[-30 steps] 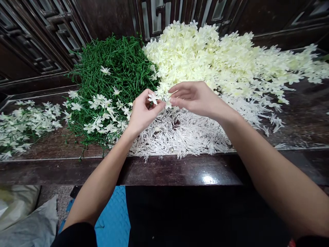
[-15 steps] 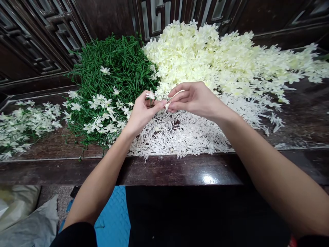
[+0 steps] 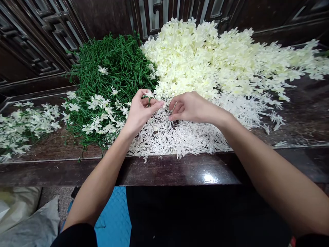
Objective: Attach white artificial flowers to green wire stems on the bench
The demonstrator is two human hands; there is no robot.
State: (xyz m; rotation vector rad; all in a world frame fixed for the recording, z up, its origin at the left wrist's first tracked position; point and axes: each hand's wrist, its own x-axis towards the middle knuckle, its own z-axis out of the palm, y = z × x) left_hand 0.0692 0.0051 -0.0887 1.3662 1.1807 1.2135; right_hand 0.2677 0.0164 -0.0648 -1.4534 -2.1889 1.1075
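A person's left hand [image 3: 140,110] pinches a green stem [image 3: 149,101] above a dark wooden bench [image 3: 169,173]; the white flower [image 3: 149,93] topping it lies left of the right hand [image 3: 194,107], nearer the left, a narrow gap between the two sets of fingertips; the right fingers curl in toward the thumb, though whether they clamp anything cannot be told; the flower points up out of the left hand's curl, its axis near upright, the lower stem hidden by fingers; white filaments [image 3: 190,135] spread beneath, cream blossoms [image 3: 185,65] heaped beyond.
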